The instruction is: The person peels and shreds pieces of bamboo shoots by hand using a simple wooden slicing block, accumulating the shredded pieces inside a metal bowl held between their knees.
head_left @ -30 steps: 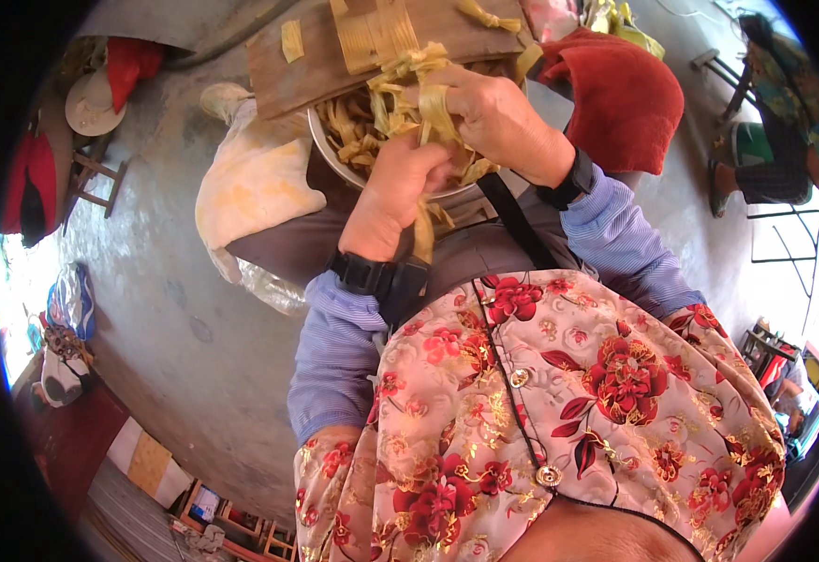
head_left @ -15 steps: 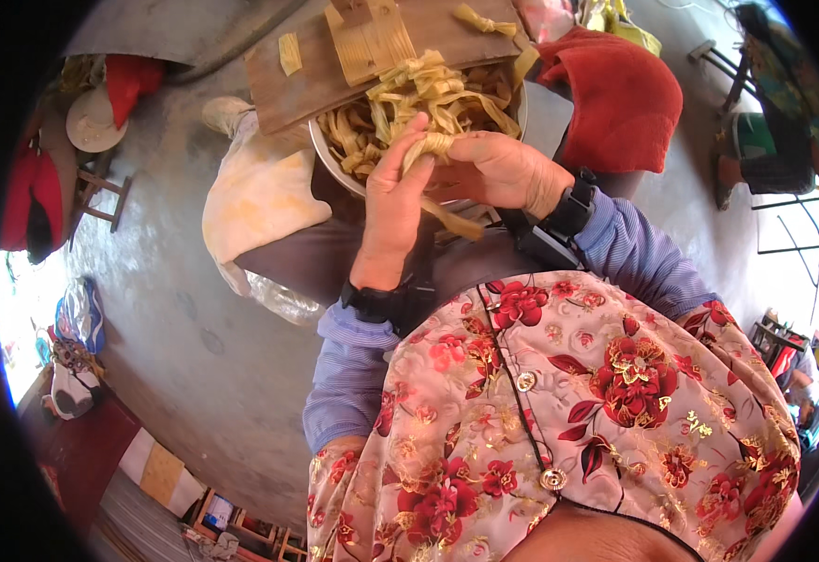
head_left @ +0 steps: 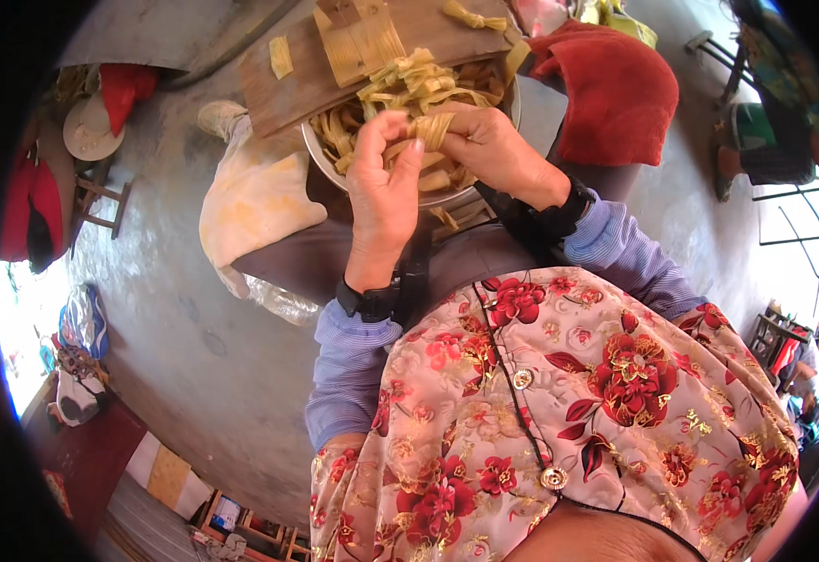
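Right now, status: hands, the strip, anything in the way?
Left hand and right hand both pinching one yellow strip. Held above metal bowl of more strips. Wooden board behind bowl, nothing blocking.

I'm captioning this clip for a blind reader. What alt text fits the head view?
Seen from above, a person's left hand and right hand together pinch a yellowish strip over a metal bowl full of such strips. A wooden board lies across the bowl, a red cloth to its right.
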A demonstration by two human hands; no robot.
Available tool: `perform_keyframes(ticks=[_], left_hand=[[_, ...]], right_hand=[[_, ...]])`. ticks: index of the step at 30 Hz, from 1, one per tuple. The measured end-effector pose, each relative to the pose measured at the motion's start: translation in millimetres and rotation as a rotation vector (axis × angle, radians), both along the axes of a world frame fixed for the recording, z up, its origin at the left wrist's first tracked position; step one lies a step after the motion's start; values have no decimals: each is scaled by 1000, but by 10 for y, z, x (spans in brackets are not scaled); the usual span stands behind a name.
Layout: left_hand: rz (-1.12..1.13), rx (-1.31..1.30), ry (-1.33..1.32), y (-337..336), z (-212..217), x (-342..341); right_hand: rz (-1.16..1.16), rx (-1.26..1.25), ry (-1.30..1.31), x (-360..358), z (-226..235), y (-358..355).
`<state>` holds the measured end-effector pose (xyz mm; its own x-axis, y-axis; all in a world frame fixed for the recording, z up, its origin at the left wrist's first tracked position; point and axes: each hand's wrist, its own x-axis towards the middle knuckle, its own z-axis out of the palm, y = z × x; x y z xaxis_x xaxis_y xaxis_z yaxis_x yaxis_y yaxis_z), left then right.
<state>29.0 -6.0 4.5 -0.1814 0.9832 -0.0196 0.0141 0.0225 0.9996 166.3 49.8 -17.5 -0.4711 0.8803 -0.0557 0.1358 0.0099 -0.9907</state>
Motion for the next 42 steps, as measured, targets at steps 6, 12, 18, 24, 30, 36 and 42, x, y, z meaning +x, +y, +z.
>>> perform_keyframes(ticks=[6,12,18,24,30,36,42], left_hand=[[-3,251,495,46,-164,-14],[-113,201,372,147,-21,-2],[-63,39,582,313,44,26],[33,-126,128,369,-144,-3],[-70,-569,-767,-34,17,109],[-105,10,533,-34,-3,-329],[-50,342,979,139,146,-359]], right_hand=[[-7,-416,-112,43,7,52],[-87,-942,459,6,68,65],[-58,400,-109,-11,52,155],[-171,604,-44,-44,206,158],[-314,447,39,-55,161,305],[-62,1,218,220,246,555],[422,-29,-236,79,505,720]])
